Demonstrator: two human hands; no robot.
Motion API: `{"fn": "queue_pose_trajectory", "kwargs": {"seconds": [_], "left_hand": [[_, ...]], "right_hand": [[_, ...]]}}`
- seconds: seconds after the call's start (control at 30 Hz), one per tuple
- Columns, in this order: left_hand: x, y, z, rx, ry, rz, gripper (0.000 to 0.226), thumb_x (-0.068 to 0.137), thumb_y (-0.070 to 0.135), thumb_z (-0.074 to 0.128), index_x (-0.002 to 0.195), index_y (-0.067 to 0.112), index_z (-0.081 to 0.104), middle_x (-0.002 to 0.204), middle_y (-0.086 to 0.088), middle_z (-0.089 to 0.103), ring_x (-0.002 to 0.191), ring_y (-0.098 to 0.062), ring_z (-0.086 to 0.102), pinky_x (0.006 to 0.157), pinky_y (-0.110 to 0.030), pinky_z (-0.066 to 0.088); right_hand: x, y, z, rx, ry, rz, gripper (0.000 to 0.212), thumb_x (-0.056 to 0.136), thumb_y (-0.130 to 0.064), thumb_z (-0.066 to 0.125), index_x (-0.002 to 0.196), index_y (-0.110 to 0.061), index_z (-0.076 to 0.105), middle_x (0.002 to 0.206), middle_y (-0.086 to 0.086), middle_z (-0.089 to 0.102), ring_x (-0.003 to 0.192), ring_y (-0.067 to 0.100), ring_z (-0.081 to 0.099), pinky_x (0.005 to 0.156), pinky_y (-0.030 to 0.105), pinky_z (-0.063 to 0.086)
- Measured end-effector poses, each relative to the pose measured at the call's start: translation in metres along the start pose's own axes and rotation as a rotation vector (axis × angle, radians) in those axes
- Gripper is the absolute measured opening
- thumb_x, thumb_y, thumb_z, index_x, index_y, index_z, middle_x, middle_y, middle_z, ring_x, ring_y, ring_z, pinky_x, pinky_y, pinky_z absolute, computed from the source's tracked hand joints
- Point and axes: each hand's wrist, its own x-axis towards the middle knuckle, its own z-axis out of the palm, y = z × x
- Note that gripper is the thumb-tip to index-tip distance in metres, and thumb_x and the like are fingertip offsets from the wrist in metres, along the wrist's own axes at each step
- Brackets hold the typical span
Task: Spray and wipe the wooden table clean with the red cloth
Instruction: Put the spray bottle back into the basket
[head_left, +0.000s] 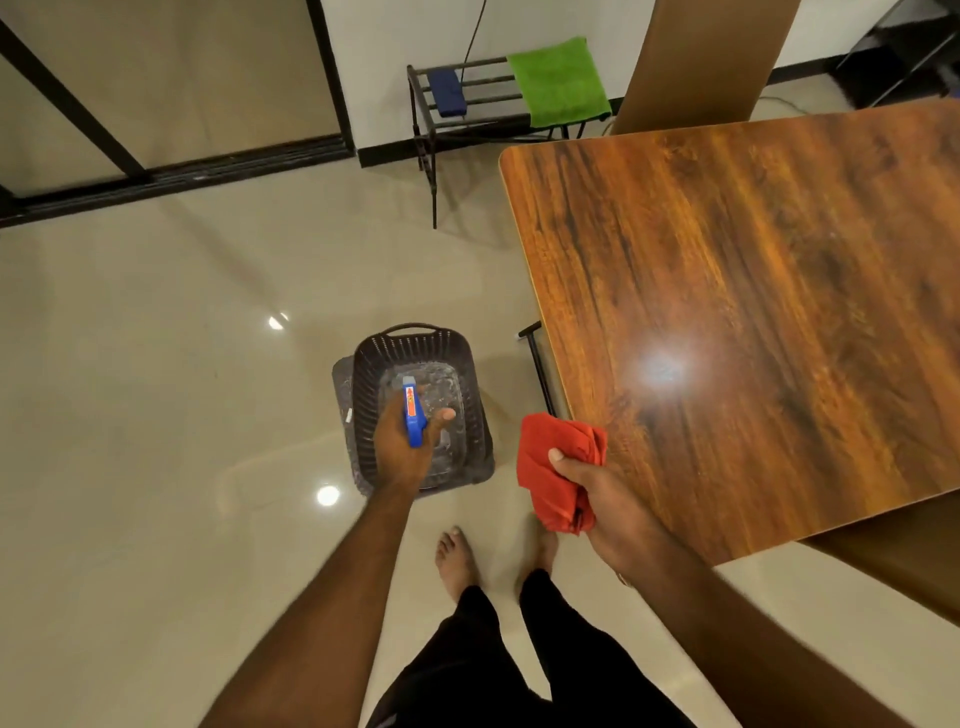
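The wooden table (753, 291) fills the right side, its glossy top bare with a light glare on it. My right hand (597, 499) grips a bunched red cloth (558, 462) just over the table's near left corner. My left hand (402, 447) holds a spray bottle with a blue trigger head (413, 415) over a dark plastic basket (374, 358) on the floor, left of the table. The bottle's body is hidden below my hand.
The tiled floor (156, 389) spreads to the left. A black metal rack (467, 93) with a green cloth (558, 80) and a blue item (447, 91) stands against the far wall. My bare feet (457, 561) stand near the table's corner.
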Motion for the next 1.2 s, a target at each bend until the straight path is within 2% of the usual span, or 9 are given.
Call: {"fn": "queue_pose_trajectory", "kwargs": {"seconds": [0.17,0.27,0.4,0.63,0.8,0.9,1.0,1.1,1.2], "left_hand": [[0.006,-0.041,0.005,-0.133,-0.06,-0.001,0.049,0.073,0.044,0.084,0.111,0.022,0.062,0.083,-0.021,0.058,0.076,-0.049,0.055,0.081,-0.056,0.057],[0.01,-0.044,0.008,-0.087,-0.058,0.033,0.053,0.071,0.041,0.086,0.107,0.013,0.059,0.078,-0.021,0.052,0.069,-0.046,0.049,0.076,-0.052,0.058],[0.009,-0.045,0.004,0.137,-0.058,0.01,0.072,0.065,0.055,0.086,0.122,0.023,0.056,0.101,0.0,0.065,0.09,-0.02,0.063,0.083,-0.042,0.058],[0.007,-0.038,-0.024,0.304,-0.116,0.046,0.078,0.078,0.009,0.081,0.143,0.031,0.044,0.135,0.008,0.055,0.12,-0.009,0.057,0.095,-0.025,0.055],[0.006,-0.011,-0.064,0.212,0.073,0.022,0.058,0.081,-0.005,0.065,0.13,0.026,0.058,0.13,0.005,0.059,0.12,-0.01,0.056,0.106,-0.037,0.049],[0.022,0.02,-0.075,0.073,0.082,-0.031,0.036,0.086,0.003,0.062,0.114,0.025,0.068,0.118,0.005,0.068,0.112,-0.011,0.063,0.103,-0.041,0.051],[0.037,0.071,-0.073,-0.096,-0.044,-0.026,0.017,0.095,0.025,0.062,0.106,0.019,0.073,0.101,-0.002,0.075,0.094,-0.015,0.071,0.086,-0.035,0.057],[0.06,0.095,-0.06,-0.184,-0.282,-0.046,0.033,0.089,0.044,0.069,0.114,0.022,0.07,0.108,-0.005,0.074,0.101,-0.02,0.071,0.09,-0.041,0.056],[0.085,0.096,-0.043,-0.263,-0.368,-0.106,0.062,0.075,0.038,0.083,0.13,0.023,0.059,0.121,-0.011,0.067,0.111,-0.028,0.068,0.091,-0.046,0.057]], "right_hand": [[-0.003,-0.003,-0.01,-0.021,-0.015,0.006,0.057,0.077,-0.028,0.08,0.132,-0.024,0.062,0.118,0.009,0.076,0.108,0.032,0.073,0.095,0.056,0.057],[0.002,-0.006,-0.009,-0.059,-0.009,-0.002,0.049,0.08,-0.026,0.08,0.127,-0.024,0.065,0.115,0.008,0.077,0.106,0.031,0.074,0.097,0.057,0.057],[0.012,-0.018,-0.002,-0.04,-0.012,-0.059,0.04,0.087,-0.022,0.076,0.126,-0.02,0.066,0.115,0.01,0.077,0.106,0.032,0.074,0.095,0.057,0.057],[0.026,-0.033,0.013,0.021,-0.041,-0.094,0.025,0.099,-0.016,0.064,0.124,-0.019,0.065,0.113,0.008,0.078,0.099,0.028,0.076,0.068,0.042,0.064],[0.047,-0.039,0.033,-0.021,-0.046,-0.168,0.02,0.1,-0.017,0.065,0.118,-0.024,0.069,0.118,0.006,0.076,0.112,0.03,0.072,0.097,0.054,0.057],[0.068,-0.044,0.059,-0.045,-0.049,-0.216,0.018,0.099,-0.017,0.067,0.114,-0.026,0.07,0.118,0.006,0.076,0.114,0.033,0.07,0.099,0.058,0.055],[0.088,-0.054,0.089,-0.05,-0.089,-0.249,0.034,0.097,-0.019,0.072,0.129,-0.025,0.065,0.126,0.005,0.072,0.114,0.03,0.07,0.086,0.047,0.062],[0.099,-0.069,0.12,-0.071,-0.099,-0.322,0.04,0.091,-0.018,0.079,0.126,-0.029,0.063,0.121,-0.001,0.072,0.109,0.022,0.072,0.085,0.043,0.063],[0.114,-0.08,0.144,-0.096,-0.098,-0.389,0.034,0.093,-0.017,0.077,0.117,-0.035,0.062,0.115,-0.004,0.072,0.105,0.022,0.073,0.086,0.044,0.063]]}}
